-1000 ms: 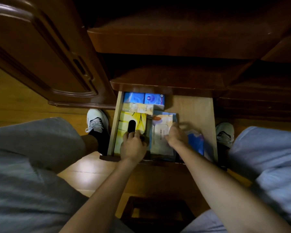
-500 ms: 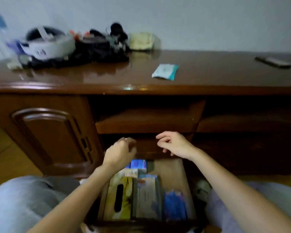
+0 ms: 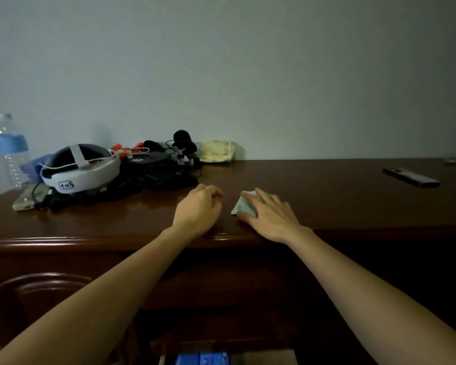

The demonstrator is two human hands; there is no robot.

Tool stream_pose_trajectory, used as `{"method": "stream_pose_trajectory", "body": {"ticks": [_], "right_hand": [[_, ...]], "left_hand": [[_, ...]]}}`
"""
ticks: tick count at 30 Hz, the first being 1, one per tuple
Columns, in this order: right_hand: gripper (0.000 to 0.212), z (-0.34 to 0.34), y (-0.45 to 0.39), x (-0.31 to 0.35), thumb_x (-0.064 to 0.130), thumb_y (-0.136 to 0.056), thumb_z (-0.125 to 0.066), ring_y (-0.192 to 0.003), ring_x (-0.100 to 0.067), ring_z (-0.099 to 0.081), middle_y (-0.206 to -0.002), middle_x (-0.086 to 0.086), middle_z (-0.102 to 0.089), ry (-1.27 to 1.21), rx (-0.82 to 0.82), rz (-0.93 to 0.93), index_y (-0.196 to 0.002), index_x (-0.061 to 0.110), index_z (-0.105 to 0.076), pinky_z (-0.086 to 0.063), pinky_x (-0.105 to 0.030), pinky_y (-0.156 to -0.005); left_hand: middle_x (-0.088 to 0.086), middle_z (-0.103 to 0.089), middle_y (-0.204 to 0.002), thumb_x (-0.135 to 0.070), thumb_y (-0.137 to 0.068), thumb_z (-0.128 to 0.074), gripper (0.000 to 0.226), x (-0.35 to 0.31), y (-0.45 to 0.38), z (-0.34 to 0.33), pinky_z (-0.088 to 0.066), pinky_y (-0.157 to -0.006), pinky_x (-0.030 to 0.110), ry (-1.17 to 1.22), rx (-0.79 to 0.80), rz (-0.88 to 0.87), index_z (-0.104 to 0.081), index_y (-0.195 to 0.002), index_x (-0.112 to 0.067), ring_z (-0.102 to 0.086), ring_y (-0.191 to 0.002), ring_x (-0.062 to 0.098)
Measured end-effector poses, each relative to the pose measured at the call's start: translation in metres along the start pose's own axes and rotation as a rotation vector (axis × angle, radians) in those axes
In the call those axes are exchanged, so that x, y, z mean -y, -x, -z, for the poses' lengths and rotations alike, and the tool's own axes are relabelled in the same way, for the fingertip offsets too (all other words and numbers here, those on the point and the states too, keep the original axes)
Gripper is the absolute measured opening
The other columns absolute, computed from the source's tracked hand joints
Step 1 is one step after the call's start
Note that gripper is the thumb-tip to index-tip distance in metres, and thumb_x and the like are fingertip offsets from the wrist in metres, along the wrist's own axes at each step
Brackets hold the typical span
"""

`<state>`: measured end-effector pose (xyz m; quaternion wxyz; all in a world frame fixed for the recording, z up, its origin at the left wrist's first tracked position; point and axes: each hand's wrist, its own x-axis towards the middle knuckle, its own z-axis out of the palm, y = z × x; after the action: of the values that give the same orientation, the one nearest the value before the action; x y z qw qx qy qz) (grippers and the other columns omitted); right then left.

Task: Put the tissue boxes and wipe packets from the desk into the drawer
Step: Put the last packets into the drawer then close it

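**Now both hands are up on the surface, right one on the wipe packet**

Right now my right hand (image 3: 267, 213) lies flat over the wipe packet (image 3: 242, 205) near the front edge of the surface (image 3: 327, 196); fingers spread across the top and thumb at the packet's near corner, so the grip is laid on it rather than closed round it. Only the pale left part of the packet shows from under my palm. My left hand (image 3: 199, 208) sits just beside it, fingers loosely curled, holding nothing, a ring on one finger.

Below, at the bottom edge of the view, the drawer (image 3: 269, 357) stands open with blue tissue packs (image 3: 202, 359) visible inside.

Farther back on the left sit a white headset (image 3: 81, 168), a tangle of black cables (image 3: 153, 175), a water bottle (image 3: 9, 148) and a yellowish packet (image 3: 216, 151) against the wall. A dark phone (image 3: 411, 177) lies well apart on the right.
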<state>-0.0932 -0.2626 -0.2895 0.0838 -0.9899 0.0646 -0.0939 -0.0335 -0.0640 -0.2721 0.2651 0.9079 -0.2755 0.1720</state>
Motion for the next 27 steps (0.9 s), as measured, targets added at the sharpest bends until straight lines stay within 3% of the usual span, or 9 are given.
{"method": "stream_pose_trajectory", "body": {"ticks": [5, 13, 17, 21, 24, 27], "right_hand": [[0.08, 0.015, -0.076, -0.006, 0.085, -0.083, -0.038, -0.131, -0.033, -0.048, -0.147, -0.008, -0.047, 0.079, 0.126, -0.088, -0.146, 0.037, -0.043, -0.042, -0.05, -0.1], [0.059, 0.002, -0.195, -0.031, 0.064, -0.101, -0.033, -0.126, -0.037, -0.053, -0.142, -0.014, -0.05, 0.181, 0.117, -0.103, -0.144, 0.025, -0.044, -0.047, -0.046, -0.092], [0.053, -0.01, -0.244, -0.046, 0.058, -0.105, -0.03, -0.131, -0.037, -0.05, -0.144, -0.016, -0.046, 0.151, 0.096, -0.11, -0.142, 0.023, -0.044, -0.046, -0.047, -0.098], [0.05, -0.019, -0.283, -0.058, 0.055, -0.106, -0.03, -0.131, -0.038, -0.049, -0.146, -0.015, -0.042, 0.151, 0.101, -0.111, -0.143, 0.023, -0.042, -0.047, -0.05, -0.099], [0.051, -0.023, -0.306, -0.064, 0.056, -0.106, -0.029, -0.131, -0.038, -0.049, -0.146, -0.014, -0.042, 0.133, 0.093, -0.115, -0.142, 0.024, -0.044, -0.044, -0.049, -0.1], [0.052, -0.028, -0.323, -0.067, 0.057, -0.106, -0.027, -0.132, -0.037, -0.048, -0.146, -0.013, -0.043, 0.105, 0.082, -0.121, -0.143, 0.025, -0.044, -0.042, -0.049, -0.103]], "left_hand": [[0.004, -0.054, -0.135, -0.027, -0.094, -0.054, 0.04, 0.023, -0.085, -0.029, -0.05, -0.083, 0.036, -0.041, 0.015, 0.049, -0.057, -0.134, -0.026, -0.058, -0.116, 0.024], [0.01, -0.044, -0.145, -0.022, -0.093, -0.053, 0.048, 0.048, -0.213, -0.084, -0.048, -0.097, 0.045, -0.107, 0.065, 0.083, -0.053, -0.141, -0.016, -0.045, -0.133, 0.031], [0.011, -0.038, -0.152, -0.02, -0.093, -0.052, 0.052, 0.062, -0.267, -0.113, -0.036, -0.11, 0.048, -0.229, 0.037, 0.068, -0.049, -0.144, -0.012, -0.033, -0.141, 0.032], [0.009, -0.023, -0.163, -0.023, -0.095, -0.048, 0.064, 0.081, -0.309, -0.146, -0.02, -0.12, 0.052, -0.37, 0.082, 0.088, -0.028, -0.155, -0.016, -0.017, -0.151, 0.031], [0.012, -0.03, -0.161, -0.032, -0.099, -0.038, 0.062, 0.09, -0.327, -0.17, -0.027, -0.114, 0.053, -0.268, 0.214, 0.217, -0.023, -0.157, -0.016, -0.027, -0.146, 0.037], [0.017, -0.044, -0.148, -0.031, -0.096, -0.041, 0.059, 0.093, -0.34, -0.179, -0.036, -0.108, 0.05, -0.348, 0.138, 0.21, -0.033, -0.151, -0.01, -0.038, -0.137, 0.039]]}}
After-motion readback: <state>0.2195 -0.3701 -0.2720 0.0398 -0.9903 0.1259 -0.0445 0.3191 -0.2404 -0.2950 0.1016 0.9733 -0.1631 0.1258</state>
